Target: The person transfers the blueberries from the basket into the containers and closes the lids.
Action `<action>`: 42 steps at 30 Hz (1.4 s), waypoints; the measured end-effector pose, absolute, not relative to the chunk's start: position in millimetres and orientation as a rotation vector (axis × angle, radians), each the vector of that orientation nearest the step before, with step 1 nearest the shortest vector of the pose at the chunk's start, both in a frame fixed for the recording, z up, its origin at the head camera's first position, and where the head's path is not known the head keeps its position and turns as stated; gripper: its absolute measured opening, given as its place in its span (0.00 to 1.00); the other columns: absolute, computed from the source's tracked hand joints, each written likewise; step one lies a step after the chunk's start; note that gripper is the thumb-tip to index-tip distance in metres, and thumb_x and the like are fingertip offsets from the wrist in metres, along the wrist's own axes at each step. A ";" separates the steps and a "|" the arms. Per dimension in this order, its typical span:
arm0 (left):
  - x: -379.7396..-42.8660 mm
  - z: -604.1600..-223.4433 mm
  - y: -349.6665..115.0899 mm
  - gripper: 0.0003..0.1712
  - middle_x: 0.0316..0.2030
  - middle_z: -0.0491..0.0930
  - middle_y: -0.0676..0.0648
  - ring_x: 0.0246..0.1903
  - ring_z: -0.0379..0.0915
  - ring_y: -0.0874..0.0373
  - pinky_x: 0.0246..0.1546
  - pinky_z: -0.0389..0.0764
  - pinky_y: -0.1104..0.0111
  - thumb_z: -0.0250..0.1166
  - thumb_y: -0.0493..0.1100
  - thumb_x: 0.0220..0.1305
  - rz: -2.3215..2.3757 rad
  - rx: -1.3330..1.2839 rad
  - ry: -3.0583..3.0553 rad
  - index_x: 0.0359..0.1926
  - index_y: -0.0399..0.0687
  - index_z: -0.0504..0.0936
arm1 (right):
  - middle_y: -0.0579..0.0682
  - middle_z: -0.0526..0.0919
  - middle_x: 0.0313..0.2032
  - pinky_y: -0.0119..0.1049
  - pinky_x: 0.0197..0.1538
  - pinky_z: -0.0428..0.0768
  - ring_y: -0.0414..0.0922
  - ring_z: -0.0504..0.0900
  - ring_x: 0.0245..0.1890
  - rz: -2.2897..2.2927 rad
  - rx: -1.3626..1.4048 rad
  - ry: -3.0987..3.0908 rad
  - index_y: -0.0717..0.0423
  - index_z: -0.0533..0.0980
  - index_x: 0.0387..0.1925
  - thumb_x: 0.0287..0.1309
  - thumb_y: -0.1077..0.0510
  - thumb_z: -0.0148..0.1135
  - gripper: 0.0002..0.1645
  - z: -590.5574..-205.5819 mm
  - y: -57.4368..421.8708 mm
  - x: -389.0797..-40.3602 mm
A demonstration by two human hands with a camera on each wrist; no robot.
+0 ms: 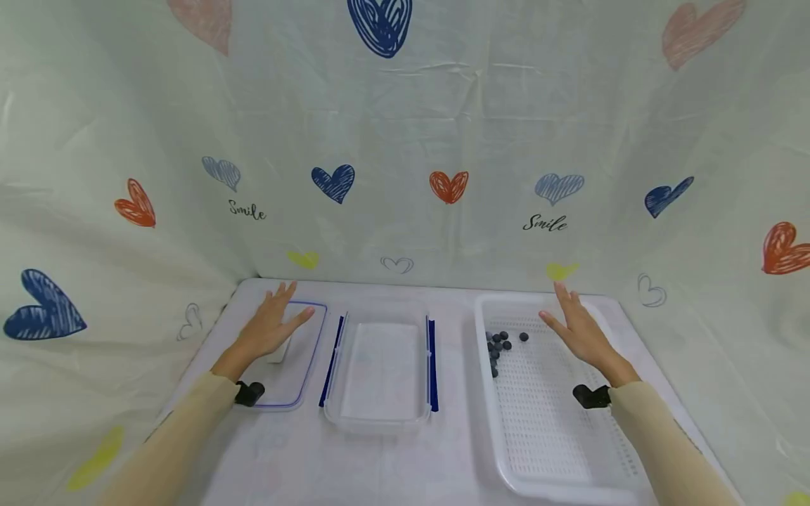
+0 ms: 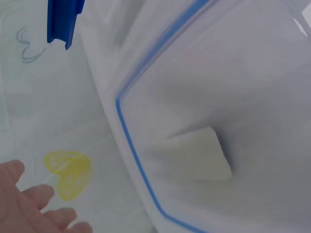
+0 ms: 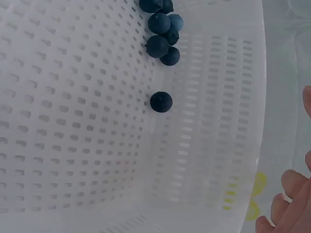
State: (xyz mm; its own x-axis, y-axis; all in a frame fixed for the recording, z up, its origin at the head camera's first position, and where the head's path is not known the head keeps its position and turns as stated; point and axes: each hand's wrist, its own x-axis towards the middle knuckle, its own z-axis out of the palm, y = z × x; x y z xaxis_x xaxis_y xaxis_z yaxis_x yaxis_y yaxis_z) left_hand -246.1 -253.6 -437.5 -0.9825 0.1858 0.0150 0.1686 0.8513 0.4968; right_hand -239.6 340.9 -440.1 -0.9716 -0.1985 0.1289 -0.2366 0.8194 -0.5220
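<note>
My left hand [image 1: 267, 327] is held with fingers spread over a clear lid [image 1: 299, 393] edged with a blue seal. On that lid lies a small pale card-like piece [image 2: 201, 155], partly behind the hand in the head view. My right hand [image 1: 579, 333], fingers straight and holding nothing, hovers above the right part of a white perforated basket [image 1: 538, 436]. Several blueberries [image 1: 496, 346] cluster along the basket's left side near its far corner. One loose blueberry [image 3: 161, 102] sits a little apart from them.
Between the lid and the basket stands a clear plastic container [image 1: 380, 372] with blue latches [image 1: 433, 365] folded out at both sides. A white cloth [image 1: 386, 471] covers the table. Behind it hangs a pale curtain [image 1: 392, 112] printed with hearts.
</note>
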 end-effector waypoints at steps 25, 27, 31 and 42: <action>-235.1 -453.2 -206.5 0.42 0.71 0.63 0.35 0.65 0.65 0.36 0.61 0.70 0.38 0.59 0.59 0.71 1.203 0.298 2.788 0.77 0.46 0.57 | 0.66 0.83 0.44 0.54 0.46 0.83 0.62 0.83 0.44 1.018 0.092 -2.464 0.69 0.77 0.52 0.70 0.56 0.61 0.19 -478.5 322.1 -237.5; -236.0 -454.3 -205.0 0.42 0.70 0.63 0.35 0.65 0.65 0.37 0.61 0.70 0.39 0.61 0.58 0.70 1.233 0.277 2.768 0.77 0.46 0.57 | 0.66 0.84 0.43 0.38 0.45 0.85 0.61 0.83 0.43 1.025 0.090 -2.461 0.69 0.77 0.51 0.69 0.57 0.62 0.18 -479.2 321.5 -237.6; -238.1 -457.7 -202.3 0.42 0.70 0.64 0.35 0.65 0.66 0.38 0.61 0.71 0.40 0.62 0.57 0.70 1.269 0.260 2.751 0.76 0.45 0.59 | 0.65 0.84 0.41 0.11 0.39 0.70 0.61 0.84 0.42 1.064 0.062 -2.459 0.70 0.78 0.49 0.66 0.59 0.65 0.17 -480.4 321.8 -238.1; -241.2 -466.2 -199.2 0.43 0.70 0.65 0.36 0.63 0.69 0.39 0.61 0.72 0.41 0.65 0.55 0.67 1.373 0.238 2.655 0.76 0.46 0.60 | 0.64 0.86 0.39 0.20 0.34 0.77 0.60 0.85 0.40 1.103 -0.049 -2.545 0.70 0.81 0.46 0.58 0.62 0.72 0.17 -498.4 317.7 -238.7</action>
